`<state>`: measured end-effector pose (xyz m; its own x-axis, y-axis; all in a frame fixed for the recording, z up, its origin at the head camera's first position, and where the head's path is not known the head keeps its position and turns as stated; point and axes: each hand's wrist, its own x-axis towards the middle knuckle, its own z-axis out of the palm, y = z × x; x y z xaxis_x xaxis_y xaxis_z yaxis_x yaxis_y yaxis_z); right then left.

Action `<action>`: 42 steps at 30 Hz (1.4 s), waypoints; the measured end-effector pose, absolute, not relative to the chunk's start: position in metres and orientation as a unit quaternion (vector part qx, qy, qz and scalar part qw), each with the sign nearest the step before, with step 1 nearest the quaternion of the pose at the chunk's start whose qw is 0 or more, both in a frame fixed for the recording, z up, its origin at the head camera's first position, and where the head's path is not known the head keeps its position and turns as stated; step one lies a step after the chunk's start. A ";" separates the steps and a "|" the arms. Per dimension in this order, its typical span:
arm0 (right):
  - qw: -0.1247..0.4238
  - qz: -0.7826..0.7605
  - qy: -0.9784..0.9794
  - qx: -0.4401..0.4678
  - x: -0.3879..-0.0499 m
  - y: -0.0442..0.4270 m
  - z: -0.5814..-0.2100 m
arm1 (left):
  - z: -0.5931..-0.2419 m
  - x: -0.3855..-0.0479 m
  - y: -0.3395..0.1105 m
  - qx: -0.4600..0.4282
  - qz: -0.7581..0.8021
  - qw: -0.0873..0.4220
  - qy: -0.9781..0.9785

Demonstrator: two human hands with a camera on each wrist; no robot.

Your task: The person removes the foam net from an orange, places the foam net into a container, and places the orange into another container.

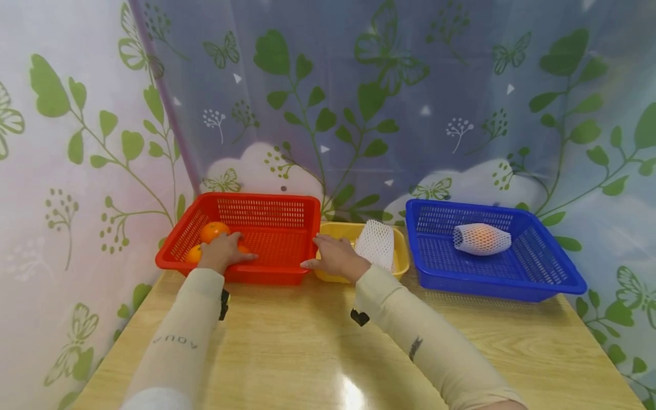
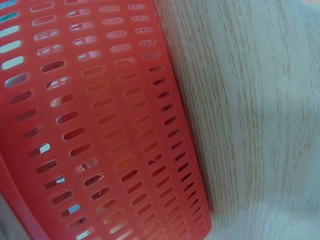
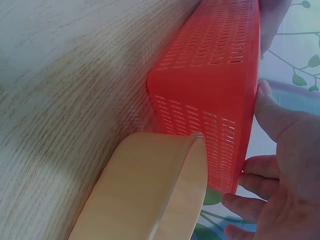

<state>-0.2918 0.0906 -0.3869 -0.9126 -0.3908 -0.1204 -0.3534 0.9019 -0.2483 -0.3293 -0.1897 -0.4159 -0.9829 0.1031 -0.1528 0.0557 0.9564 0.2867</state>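
1. In the head view, orange fruits (image 1: pixel 213 231) are being seen at the left end of the red basket (image 1: pixel 266 276), which is standing on the table.
2. The left hand (image 1: pixel 222 253) is being held over these fruits, thumb widely spread; whether a fruit is being gripped beneath cannot be told.
3. The right hand (image 1: pixel 335 256) is being held open; by the right wrist view, the basket's rim is being touched by its thumb and fingers.
4. In the left wrist view, only slotted red wall and wood grain are being clearly shown.
5. Nearby, a white foam net (image 1: pixel 376 245) is being held in the yellow container (image 1: pixel 402 253); farther right, a netted fruit (image 1: pixel 482 238) in the blue basket (image 1: pixel 471 285).
6. The pale wooden table (image 1: pixel 287 341) is being bordered by leaf-patterned sheets (image 1: pixel 328 74).
7. The yellow container is being partly hidden by the right hand, and its contents by the net.
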 end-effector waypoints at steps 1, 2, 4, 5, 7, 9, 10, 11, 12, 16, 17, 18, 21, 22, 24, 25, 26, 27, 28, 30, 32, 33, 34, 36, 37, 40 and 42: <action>0.083 -0.113 0.971 -0.192 -0.292 0.091 -0.387 | -0.416 -0.329 -0.190 0.041 0.142 0.082 0.986; 0.082 -0.114 0.971 -0.192 -0.292 0.091 -0.387 | -0.416 -0.330 -0.190 0.040 0.145 0.082 0.985; 0.082 -0.114 0.971 -0.193 -0.292 0.090 -0.386 | -0.415 -0.330 -0.189 0.038 0.149 0.078 0.985; 0.083 -0.114 0.971 -0.193 -0.292 0.090 -0.386 | -0.416 -0.330 -0.189 0.036 0.152 0.076 0.985; 0.085 -0.112 0.971 -0.193 -0.292 0.090 -0.386 | -0.416 -0.331 -0.189 0.033 0.158 0.067 0.985; 0.087 -0.110 0.971 -0.192 -0.292 0.091 -0.385 | -0.417 -0.331 -0.189 0.029 0.165 0.051 0.984; 0.087 -0.110 0.972 -0.191 -0.292 0.091 -0.385 | -0.418 -0.332 -0.189 0.028 0.168 0.042 0.984; 0.088 -0.110 0.972 -0.190 -0.292 0.091 -0.385 | -0.418 -0.332 -0.189 0.027 0.170 0.033 0.985; 0.089 -0.109 0.972 -0.190 -0.292 0.092 -0.385 | -0.418 -0.332 -0.188 0.026 0.170 0.023 0.985; 0.086 -0.109 0.971 -0.196 -0.292 0.093 -0.385 | -0.416 -0.330 -0.187 0.018 0.182 -0.016 0.983; 0.084 -0.108 0.971 -0.197 -0.292 0.094 -0.385 | -0.415 -0.330 -0.187 0.018 0.184 -0.027 0.982; 0.082 -0.107 0.971 -0.199 -0.292 0.094 -0.385 | -0.414 -0.329 -0.186 0.018 0.187 -0.037 0.981; 0.080 -0.106 0.970 -0.204 -0.292 0.097 -0.385 | -0.411 -0.327 -0.185 0.022 0.191 -0.059 0.980; 0.081 -0.105 0.970 -0.206 -0.291 0.098 -0.385 | -0.410 -0.326 -0.184 0.023 0.192 -0.061 0.979; 0.081 -0.099 0.968 -0.214 -0.290 0.101 -0.384 | -0.407 -0.325 -0.183 0.028 0.188 -0.060 0.980; 0.082 -0.096 0.968 -0.218 -0.289 0.102 -0.384 | -0.406 -0.325 -0.181 0.030 0.186 -0.058 0.980; 0.082 -0.091 0.967 -0.223 -0.288 0.104 -0.383 | -0.405 -0.325 -0.180 0.033 0.184 -0.055 0.981; 0.082 -0.084 0.966 -0.229 -0.287 0.106 -0.382 | -0.404 -0.325 -0.178 0.036 0.182 -0.054 0.981; 0.082 -0.081 0.965 -0.234 -0.286 0.109 -0.382 | -0.404 -0.325 -0.175 0.039 0.182 -0.053 0.981; 0.081 -0.071 0.964 -0.244 -0.283 0.114 -0.380 | -0.402 -0.325 -0.169 0.046 0.179 -0.058 0.981; 0.080 -0.064 0.962 -0.253 -0.280 0.121 -0.379 | -0.401 -0.324 -0.162 0.056 0.176 -0.071 0.980; 0.079 -0.065 0.961 -0.257 -0.279 0.124 -0.378 | -0.399 -0.322 -0.157 0.061 0.175 -0.079 0.980; 0.078 -0.064 0.960 -0.260 -0.277 0.128 -0.378 | -0.397 -0.321 -0.153 0.066 0.174 -0.087 0.979; 0.070 -0.064 0.959 -0.269 -0.275 0.136 -0.377 | -0.392 -0.318 -0.143 0.078 0.176 -0.103 0.976; 0.065 -0.067 0.958 -0.273 -0.274 0.140 -0.377 | -0.389 -0.317 -0.137 0.084 0.176 -0.109 0.975; 0.052 -0.074 0.955 -0.283 -0.271 0.154 -0.376 | -0.382 -0.311 -0.122 0.104 0.182 -0.113 0.971; 0.043 -0.079 0.953 -0.289 -0.269 0.163 -0.376 | -0.378 -0.306 -0.112 0.120 0.187 -0.110 0.969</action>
